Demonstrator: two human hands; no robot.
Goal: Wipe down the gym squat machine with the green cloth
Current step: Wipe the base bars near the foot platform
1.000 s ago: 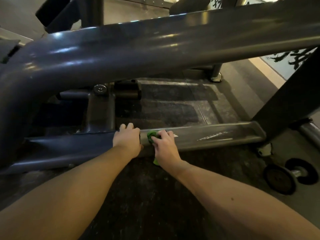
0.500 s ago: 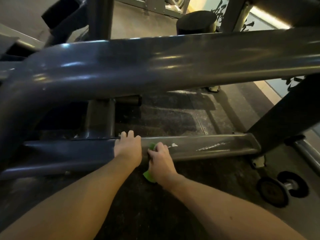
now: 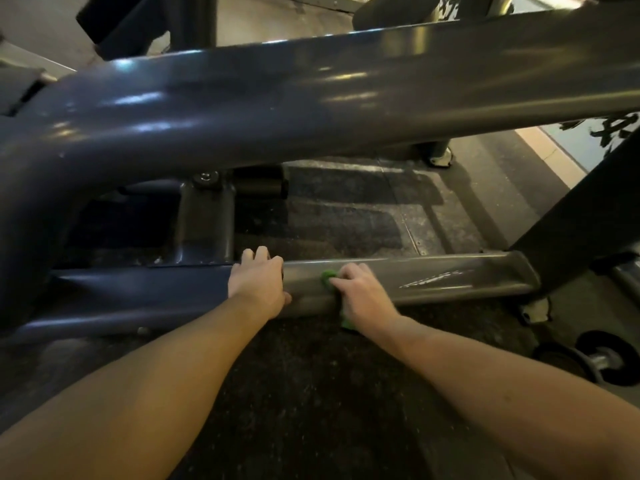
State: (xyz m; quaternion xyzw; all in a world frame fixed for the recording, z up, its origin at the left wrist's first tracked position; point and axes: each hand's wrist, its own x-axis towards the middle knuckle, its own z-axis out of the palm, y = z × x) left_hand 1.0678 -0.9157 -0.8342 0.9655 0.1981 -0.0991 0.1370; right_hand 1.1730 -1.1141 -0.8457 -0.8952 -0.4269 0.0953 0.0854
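Left hand (image 3: 258, 284) grips the squat machine (image 3: 311, 109) by its low bar (image 3: 495, 271). Beside it, right hand (image 3: 363, 296) clutches the green cloth (image 3: 327, 277) against the bar. White lettering (image 3: 433, 279) there is unreadable.

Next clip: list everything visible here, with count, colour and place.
glossy steel upper beam: one, dark blue-grey, across the top
flat steel lower rail: one, grey, across the middle
short steel upright post: one, dark grey, on the rail, left
slanted steel strut: one, black, right edge
small green cloth: one, green, on the lower rail under the right-hand grip
round-headed dumbbell: one, black, floor at lower right
speckled rubber floor mat: one, black, foreground
left-hand grip: one, bare, curled over the lower rail beside the post
right-hand grip: one, bare, holding the green cloth against the rail
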